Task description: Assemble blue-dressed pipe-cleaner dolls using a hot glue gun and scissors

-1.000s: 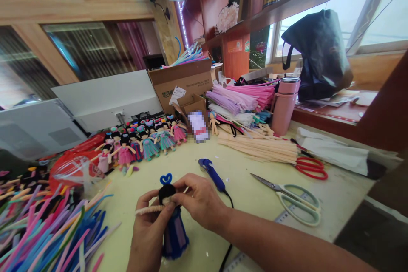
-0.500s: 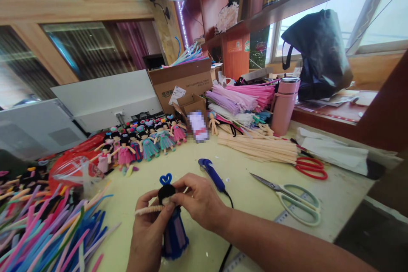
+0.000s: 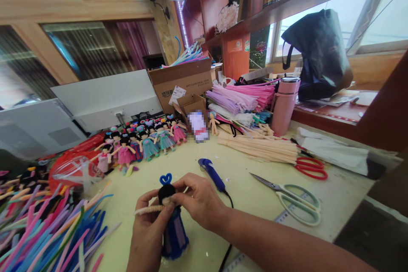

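A pipe-cleaner doll point(image 3: 176, 236) is held upright between both hands low in the head view. It has black hair, a blue heart-shaped loop on top, and a blue and purple striped dress. My left hand point(image 3: 149, 225) closes around its left side, thumb at the face, with a cream arm sticking out over the fingers. My right hand point(image 3: 200, 202) pinches the doll's head and neck from the right. Fingertips hide most of the face and neck. Just beyond my right hand lies a blue corded tool point(image 3: 212, 174).
Green-handled scissors point(image 3: 298, 204) and a ruler point(image 3: 282, 217) lie to the right, red-handled scissors point(image 3: 310, 168) behind them. Loose coloured pipe cleaners point(image 3: 54, 229) spread at left. Finished dolls point(image 3: 148, 144) stand at the back, near a cardboard box point(image 3: 188, 80) and pink bottle point(image 3: 285, 108).
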A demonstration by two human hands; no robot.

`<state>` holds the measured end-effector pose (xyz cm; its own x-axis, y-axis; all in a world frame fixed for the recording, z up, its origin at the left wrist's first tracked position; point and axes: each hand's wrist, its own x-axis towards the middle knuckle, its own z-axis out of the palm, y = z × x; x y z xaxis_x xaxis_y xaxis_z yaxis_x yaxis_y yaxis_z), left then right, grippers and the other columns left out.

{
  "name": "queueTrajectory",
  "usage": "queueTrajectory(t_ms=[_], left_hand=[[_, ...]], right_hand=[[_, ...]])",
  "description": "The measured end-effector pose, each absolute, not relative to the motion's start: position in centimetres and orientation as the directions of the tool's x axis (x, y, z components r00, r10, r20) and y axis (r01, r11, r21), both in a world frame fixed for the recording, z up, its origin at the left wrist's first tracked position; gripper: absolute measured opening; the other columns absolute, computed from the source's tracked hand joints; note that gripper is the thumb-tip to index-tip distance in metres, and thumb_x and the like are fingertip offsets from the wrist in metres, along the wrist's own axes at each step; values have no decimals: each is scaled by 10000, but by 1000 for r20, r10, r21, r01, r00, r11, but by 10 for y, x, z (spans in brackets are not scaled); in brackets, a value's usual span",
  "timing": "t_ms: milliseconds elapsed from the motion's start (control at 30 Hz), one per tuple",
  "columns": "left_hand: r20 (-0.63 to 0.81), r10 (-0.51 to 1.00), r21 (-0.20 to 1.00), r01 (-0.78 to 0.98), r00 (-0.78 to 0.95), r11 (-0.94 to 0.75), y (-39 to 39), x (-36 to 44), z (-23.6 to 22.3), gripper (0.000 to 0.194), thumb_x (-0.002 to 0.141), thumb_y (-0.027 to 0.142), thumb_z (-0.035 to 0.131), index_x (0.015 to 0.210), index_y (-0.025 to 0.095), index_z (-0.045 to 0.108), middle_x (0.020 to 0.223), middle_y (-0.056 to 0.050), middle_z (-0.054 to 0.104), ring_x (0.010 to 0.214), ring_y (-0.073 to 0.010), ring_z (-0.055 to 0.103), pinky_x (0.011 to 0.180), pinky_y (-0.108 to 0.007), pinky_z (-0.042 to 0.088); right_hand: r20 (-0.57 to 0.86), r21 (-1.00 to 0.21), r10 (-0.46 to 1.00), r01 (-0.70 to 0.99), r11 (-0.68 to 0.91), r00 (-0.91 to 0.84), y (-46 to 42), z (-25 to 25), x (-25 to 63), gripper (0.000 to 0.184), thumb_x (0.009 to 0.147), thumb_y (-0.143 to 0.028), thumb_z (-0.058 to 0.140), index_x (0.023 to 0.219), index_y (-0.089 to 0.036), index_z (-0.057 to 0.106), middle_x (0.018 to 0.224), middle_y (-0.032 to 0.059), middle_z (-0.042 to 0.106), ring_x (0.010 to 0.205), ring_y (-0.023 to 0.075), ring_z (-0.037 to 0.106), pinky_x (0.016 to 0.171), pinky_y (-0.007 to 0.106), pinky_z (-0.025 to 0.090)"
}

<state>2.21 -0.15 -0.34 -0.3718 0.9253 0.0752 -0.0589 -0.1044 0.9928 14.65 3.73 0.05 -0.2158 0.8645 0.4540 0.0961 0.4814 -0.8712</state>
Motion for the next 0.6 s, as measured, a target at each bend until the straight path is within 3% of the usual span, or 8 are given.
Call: queueTrajectory(t_ms=[600], left_hand=[[72,926,992,-68,-372,-105,-1,23,-2,532,513,369,823,923,208,525,720,28,685,642,-136,631,600,-220,497]], right_hand=[[456,-871,866,97,482,-207,38,-2,145,127,706,-141,676,828,-167,696,757,15,664,703,130,602,648,226,456]])
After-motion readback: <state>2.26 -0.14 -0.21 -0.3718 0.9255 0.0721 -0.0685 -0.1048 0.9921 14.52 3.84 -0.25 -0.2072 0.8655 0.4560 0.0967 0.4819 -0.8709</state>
